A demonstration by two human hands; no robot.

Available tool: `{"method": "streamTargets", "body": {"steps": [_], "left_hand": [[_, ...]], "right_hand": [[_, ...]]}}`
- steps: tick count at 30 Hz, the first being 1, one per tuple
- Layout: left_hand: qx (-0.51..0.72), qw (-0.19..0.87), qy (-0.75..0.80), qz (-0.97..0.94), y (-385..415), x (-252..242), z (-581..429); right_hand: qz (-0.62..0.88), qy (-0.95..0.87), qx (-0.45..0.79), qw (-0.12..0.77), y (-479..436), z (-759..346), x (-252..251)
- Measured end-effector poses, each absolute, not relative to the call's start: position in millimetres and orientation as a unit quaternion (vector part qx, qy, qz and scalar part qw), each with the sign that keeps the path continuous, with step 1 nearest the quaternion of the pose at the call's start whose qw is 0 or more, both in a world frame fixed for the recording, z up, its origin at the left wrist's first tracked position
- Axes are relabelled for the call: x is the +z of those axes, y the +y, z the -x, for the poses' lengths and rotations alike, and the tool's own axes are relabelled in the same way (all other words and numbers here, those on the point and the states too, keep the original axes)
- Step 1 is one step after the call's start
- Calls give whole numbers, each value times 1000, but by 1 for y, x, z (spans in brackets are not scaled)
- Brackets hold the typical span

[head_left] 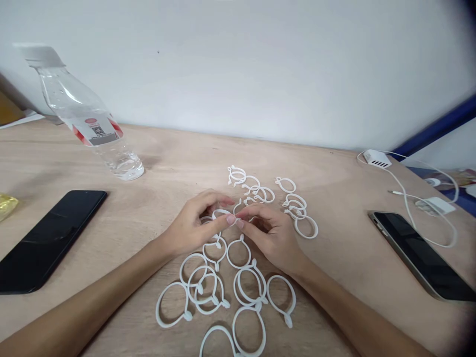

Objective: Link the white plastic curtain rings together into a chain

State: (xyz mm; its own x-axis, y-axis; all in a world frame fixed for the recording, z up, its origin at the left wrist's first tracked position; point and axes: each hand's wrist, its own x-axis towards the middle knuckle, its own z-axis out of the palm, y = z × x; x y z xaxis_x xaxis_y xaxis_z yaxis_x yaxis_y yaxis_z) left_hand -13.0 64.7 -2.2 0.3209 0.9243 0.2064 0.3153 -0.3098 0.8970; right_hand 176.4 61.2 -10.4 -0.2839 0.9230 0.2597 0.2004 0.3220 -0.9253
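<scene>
My left hand [203, 220] and my right hand [269, 235] meet over the middle of the wooden table. Between them is a white plastic ring [222, 213], pinched by the left thumb and fingers. The right thumb and forefinger close on the same ring's end, where a small joint is mostly hidden by the fingertips. Several white rings with small leaf-shaped ends lie in front of and below the hands, such as one ring [173, 283] at the left. Beyond the hands lie more white rings with small eyelets, among them a ring [286, 178] at the back right.
A clear water bottle [98, 131] stands at the back left. A black phone [52, 238] lies at the left, and another phone [420, 253] at the right. White chargers, including an adapter [377, 158], and cables lie at the right edge. A white wall [260, 74] rises behind.
</scene>
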Motion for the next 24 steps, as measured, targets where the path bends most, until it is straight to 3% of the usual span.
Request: {"method": "streamTargets", "body": {"steps": [7, 18, 21, 24], "left_hand": [[235, 240, 404, -851, 62, -2, 8], [291, 205, 380, -854, 60, -5, 8], [287, 212, 392, -848, 59, -2, 7], [283, 197, 368, -863, 56, -1, 8]], "right_hand": [[405, -668, 453, 430, 61, -178, -8], [409, -700, 448, 376, 59, -176, -6], [440, -685, 393, 426, 60, -176, -9], [547, -644, 262, 466, 62, -175, -15]]}}
